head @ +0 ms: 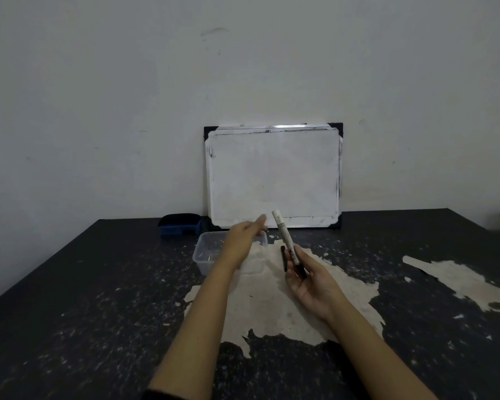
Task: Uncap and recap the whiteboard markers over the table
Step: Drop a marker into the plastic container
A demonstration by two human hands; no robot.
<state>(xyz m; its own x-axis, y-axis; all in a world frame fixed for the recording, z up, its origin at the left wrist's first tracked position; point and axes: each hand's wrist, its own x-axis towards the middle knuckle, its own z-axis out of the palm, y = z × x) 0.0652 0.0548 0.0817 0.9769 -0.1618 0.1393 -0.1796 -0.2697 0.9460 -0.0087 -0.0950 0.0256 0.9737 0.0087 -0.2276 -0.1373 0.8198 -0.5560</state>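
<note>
- One whiteboard (273, 176), centre of the frame.
- One whiteboard marker (286, 241) with a white barrel, right of centre.
- One dark marker (283, 257) just beside it.
- One clear plastic tub (207, 249), left of centre.
- One blue eraser (179, 224), further left.
- Two hands: left hand (244, 236), right hand (312, 280).
- One bench (98, 298).

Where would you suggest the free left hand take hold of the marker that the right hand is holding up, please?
Probably the bare white barrel near its upper end. The marker tilts up and away from the right hand, which grips its dark lower end, so only the upper barrel is free. The left hand hovers open just to its left, above the plastic container, so coming in from the left seems the shortest way.
</note>
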